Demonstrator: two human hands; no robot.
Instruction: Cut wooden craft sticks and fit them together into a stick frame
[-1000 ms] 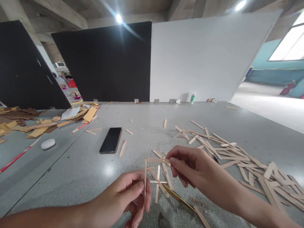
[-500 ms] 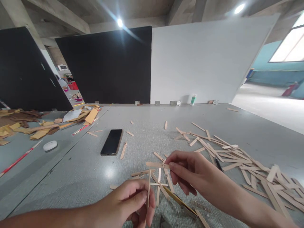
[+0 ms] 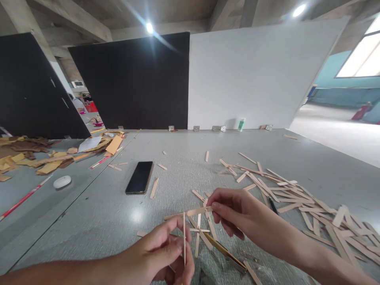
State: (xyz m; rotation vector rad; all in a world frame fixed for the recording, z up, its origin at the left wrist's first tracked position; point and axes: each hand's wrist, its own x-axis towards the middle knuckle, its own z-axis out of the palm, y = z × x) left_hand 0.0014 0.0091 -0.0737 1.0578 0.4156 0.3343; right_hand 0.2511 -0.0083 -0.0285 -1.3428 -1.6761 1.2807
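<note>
While the left hand [image 3: 173, 251] pinches a slim wooden stick [image 3: 184, 237], the right hand [image 3: 233, 211] pinches a flat strip [image 3: 199, 211] (pale, round-ended). The grey counter [image 3: 101, 221] looks streaked.

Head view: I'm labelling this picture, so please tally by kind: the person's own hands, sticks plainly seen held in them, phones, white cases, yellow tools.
Hands: 2, left hand and right hand
Held sticks: 2, upright stick in the left, flatter stick in the right
Phone: 1
White case: 1
Yellow tool: 1
Total: 7
</note>
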